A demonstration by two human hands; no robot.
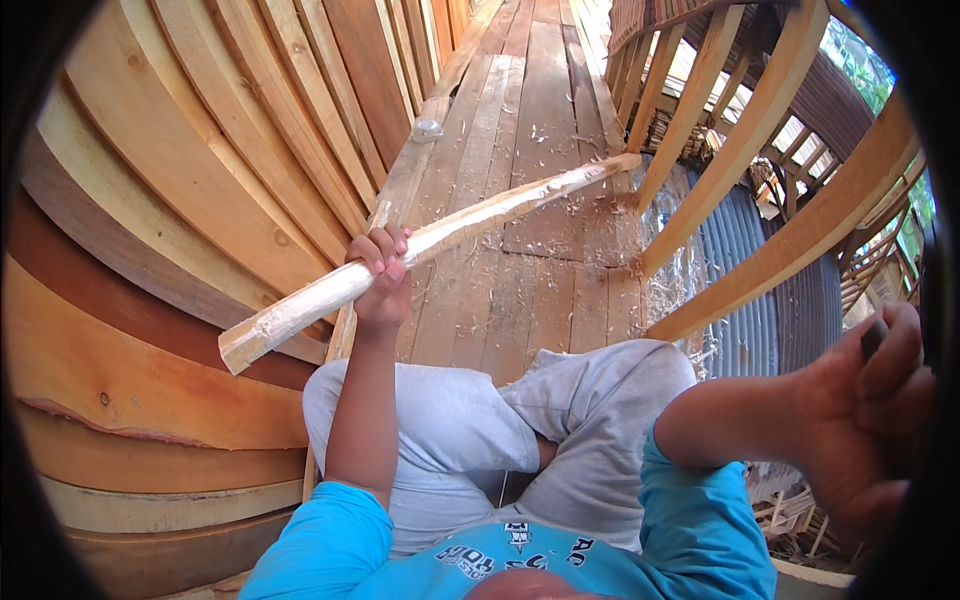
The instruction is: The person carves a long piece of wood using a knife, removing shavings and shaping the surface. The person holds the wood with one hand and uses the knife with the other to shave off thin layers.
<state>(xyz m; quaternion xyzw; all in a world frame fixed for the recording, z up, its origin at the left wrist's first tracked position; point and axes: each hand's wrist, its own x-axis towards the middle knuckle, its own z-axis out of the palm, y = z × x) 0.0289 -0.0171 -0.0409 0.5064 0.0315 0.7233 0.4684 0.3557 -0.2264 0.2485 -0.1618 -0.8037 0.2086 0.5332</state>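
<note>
A long pale wooden pole (510,208) slants across in front of me. Bark has been stripped from much of it, and its near left end is cut off square. My left hand (384,285) is wrapped round the pole not far from that end. The far end rests by the railing on the right. Raised at the right edge of the view is my right hand (872,420), its fingers closed round something. Only a small dark end of it shows between the fingers; the rest is hidden, so its kind cannot be told.
Wood shavings lie scattered over the plank floor (490,290). Upright wall boards (190,170) stand close on my left. On the right, railing slats (755,130) border corrugated metal sheets (735,270). A small clear object (428,130) sits by the wall. My crossed legs (590,420) are below.
</note>
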